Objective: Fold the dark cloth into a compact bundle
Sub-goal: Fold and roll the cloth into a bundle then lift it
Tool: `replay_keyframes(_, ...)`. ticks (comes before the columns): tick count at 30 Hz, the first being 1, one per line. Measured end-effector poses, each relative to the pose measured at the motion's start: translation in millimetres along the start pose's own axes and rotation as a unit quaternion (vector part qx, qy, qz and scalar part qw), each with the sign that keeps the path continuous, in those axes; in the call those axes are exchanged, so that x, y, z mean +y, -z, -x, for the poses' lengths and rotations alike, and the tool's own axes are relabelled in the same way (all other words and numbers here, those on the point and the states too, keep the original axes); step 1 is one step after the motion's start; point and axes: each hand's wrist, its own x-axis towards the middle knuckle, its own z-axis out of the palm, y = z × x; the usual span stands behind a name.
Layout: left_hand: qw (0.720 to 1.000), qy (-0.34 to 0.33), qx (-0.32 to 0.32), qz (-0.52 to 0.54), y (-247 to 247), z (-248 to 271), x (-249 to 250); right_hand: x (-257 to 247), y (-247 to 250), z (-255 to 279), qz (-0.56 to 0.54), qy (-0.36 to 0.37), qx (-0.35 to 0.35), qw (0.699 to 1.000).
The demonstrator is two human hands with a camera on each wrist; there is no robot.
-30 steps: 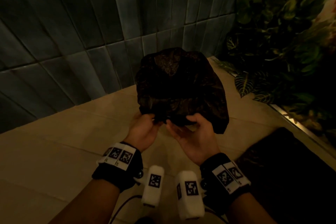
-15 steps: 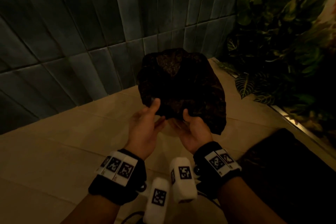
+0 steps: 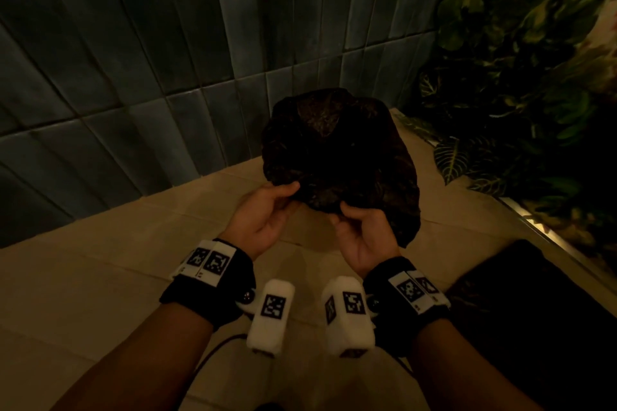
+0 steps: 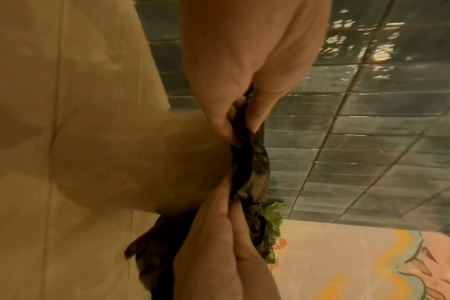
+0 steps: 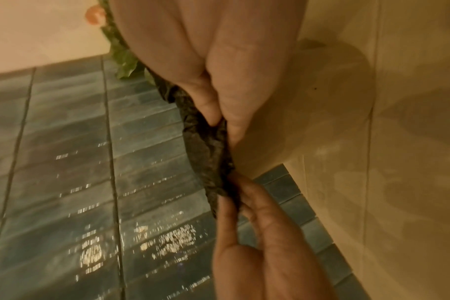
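Dark cloth (image 3: 337,157), a thin, crinkled, dull-sheened fabric, was held up in the air in front of the blue-green tiled wall (image 3: 133,77) and above the beige tiled floor (image 3: 100,277), touching neither. It hung as a loose, rounded, partly gathered mass, not yet compact.

Left hand (image 3: 263,213): thumb and fingers closed together on the near lower edge at the left. The left wrist view showed the fingertips (image 4: 226,130) pinching a bunched ridge of fabric. Right hand (image 3: 362,230): thumb and fingers clamped on the same lower edge, just beside the left; the right wrist view confirmed the pinch (image 5: 219,113).

Judgement: very light, soft, no stiffness; it will sag and billow instead of holding a crease. The sheen suggests it may slip between fingers, so pinch through several layers. Not fragile. Best holds look like edges or corners, not the slack middle. The far right flap (image 3: 409,220) hung lowest and probably needs tucking in.

Potted leafy plants (image 3: 521,77) stood at right, well apart.
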Motion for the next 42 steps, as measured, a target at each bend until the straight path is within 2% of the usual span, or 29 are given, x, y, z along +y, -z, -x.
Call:
replay_keyframes(4,0.999,0.024,0.028,0.004,-1,-1,-6,-2,7,-8,0.018,-0.02,0.063,0.998)
replay_keyframes(9,0.998,0.049,0.042,0.007,5,-5,-7,-6,15,-10,0.136,-0.077,0.142,0.978)
replay_keyframes(14,0.996,0.049,0.043,-0.054,7,-4,2,-11,14,-6,0.06,-0.042,0.078,0.994)
replay_keyframes(17,0.995,0.044,0.029,-0.082,9,3,8,-12,14,7,0.09,-0.061,0.047,0.993)
replay_keyframes(21,0.997,-0.007,0.041,-0.064,10,10,12,-13,7,23,0.057,-0.065,-0.01,0.996)
replay_keyframes(24,0.987,-0.104,0.068,-0.106,11,9,12,-12,-5,23,0.032,-0.045,-0.029,0.998)
replay_keyframes(27,0.964,-0.161,0.122,-0.172,18,1,7,-7,-11,11,0.038,-0.02,0.008,0.999)
replay_keyframes(31,0.963,-0.151,0.112,-0.194,25,-7,2,-3,-13,3,0.03,0.018,0.043,0.998)
replay_keyframes(33,0.95,-0.194,0.13,-0.208,23,-5,1,-4,-15,3,0.03,0.026,0.045,0.998)
replay_keyframes(34,0.928,-0.247,0.143,-0.24,21,-2,1,-5,-16,4,0.029,0.028,0.044,0.998)
replay_keyframes(35,0.888,-0.316,0.15,-0.3,21,0,2,-6,-17,5,0.03,0.029,0.04,0.998)
replay_keyframes(36,0.824,-0.388,0.146,-0.386,22,3,5,-6,-17,5,0.036,0.029,0.037,0.998)
replay_keyframes(38,0.658,-0.476,0.085,-0.577,25,4,14,-8,-18,5,0.045,0.029,0.032,0.998)
replay_keyframes(39,0.581,-0.49,0.031,-0.649,26,1,18,-9,-19,5,0.048,0.03,0.031,0.998)
replay_keyframes(40,0.525,-0.485,-0.029,-0.699,28,-5,22,-9,-19,5,0.053,0.033,0.034,0.998)
replay_keyframes(41,0.491,-0.467,-0.074,-0.732,27,-9,25,-9,-19,5,0.055,0.033,0.034,0.997)
replay_keyframes(42,0.471,-0.448,-0.098,-0.753,28,-15,28,-9,-19,5,0.059,0.031,0.036,0.997)
